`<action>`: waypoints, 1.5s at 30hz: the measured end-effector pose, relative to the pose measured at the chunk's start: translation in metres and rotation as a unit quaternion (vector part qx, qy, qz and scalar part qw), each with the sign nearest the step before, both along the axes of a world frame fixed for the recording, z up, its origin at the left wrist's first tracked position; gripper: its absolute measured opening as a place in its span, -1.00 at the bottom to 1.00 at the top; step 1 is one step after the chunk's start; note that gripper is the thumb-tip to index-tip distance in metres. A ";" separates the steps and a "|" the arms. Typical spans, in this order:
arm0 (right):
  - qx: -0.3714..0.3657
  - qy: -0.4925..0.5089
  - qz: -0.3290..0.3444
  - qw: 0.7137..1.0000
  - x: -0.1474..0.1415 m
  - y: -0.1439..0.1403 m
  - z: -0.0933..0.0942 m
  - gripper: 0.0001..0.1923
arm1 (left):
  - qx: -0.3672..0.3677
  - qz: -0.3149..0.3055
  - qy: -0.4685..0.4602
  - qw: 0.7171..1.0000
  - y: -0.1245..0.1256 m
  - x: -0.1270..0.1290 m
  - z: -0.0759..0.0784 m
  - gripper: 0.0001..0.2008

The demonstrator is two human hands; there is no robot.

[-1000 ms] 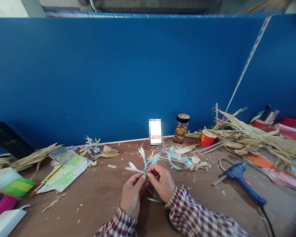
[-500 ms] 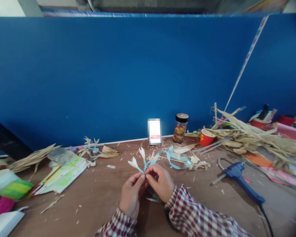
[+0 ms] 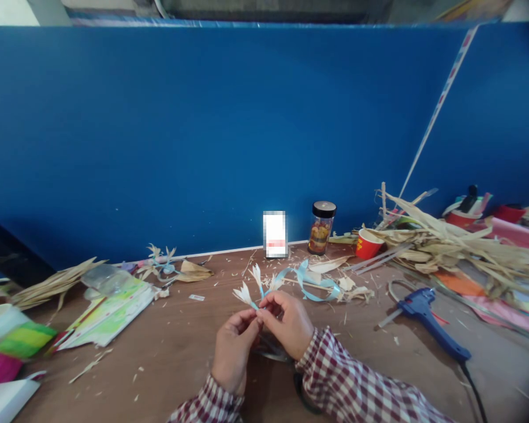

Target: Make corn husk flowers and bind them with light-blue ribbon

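Between my two hands is a small spray of handmade flowers (image 3: 245, 293), with white pointed petals and stems wrapped in light blue. My left hand (image 3: 233, 349) pinches its lower end between thumb and forefinger. Thumb and fingers of my right hand (image 3: 291, 326) close on the same stems, touching the left fingertips. Behind the right hand a light blue ribbon (image 3: 305, 275) lies in loose curls on the table; whether it joins the stems is hidden. Something dark and shiny, partly covered by my hands, rests on the table beneath them.
A blue glue gun (image 3: 436, 323) with a cord lies at the right. Behind it are dried husks (image 3: 423, 235), a red paper cup (image 3: 369, 244) and a lidded jar (image 3: 321, 228). To the left lie a painted sheet (image 3: 114, 314) and another blue-and-cream flower piece (image 3: 165, 264). Scraps litter the table (image 3: 171, 364).
The flower spray has tilted slightly, its heads shifting a little to the right. Both hands keep their pinch on the stems. The whole view has moved slightly.
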State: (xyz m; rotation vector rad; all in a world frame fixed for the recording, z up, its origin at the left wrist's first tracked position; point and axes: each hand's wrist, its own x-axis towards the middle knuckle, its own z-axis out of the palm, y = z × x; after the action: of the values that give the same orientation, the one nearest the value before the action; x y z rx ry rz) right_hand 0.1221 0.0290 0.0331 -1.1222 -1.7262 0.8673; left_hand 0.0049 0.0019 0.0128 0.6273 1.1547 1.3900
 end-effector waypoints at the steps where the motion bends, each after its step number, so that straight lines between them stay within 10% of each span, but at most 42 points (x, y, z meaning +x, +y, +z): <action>1: -0.006 0.002 0.005 1.000 0.001 0.000 0.001 -0.97 | 0.002 -0.002 0.001 1.000 0.000 0.000 0.001 -0.75; 19: -0.141 0.132 0.120 0.974 0.006 0.011 -0.005 -0.83 | -0.082 -0.009 -0.117 0.990 0.001 -0.002 0.015 -0.78; 45: -0.135 0.158 0.084 0.975 0.006 0.011 0.001 -0.90 | -0.041 -0.093 -0.172 0.980 0.001 -0.006 0.011 -0.73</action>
State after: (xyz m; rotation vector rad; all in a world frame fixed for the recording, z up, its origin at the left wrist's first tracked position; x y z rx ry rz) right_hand 0.1283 0.0397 0.0345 -0.9546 -1.4828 1.3413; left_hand -0.0007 0.0029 0.0241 0.4046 0.8495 1.2260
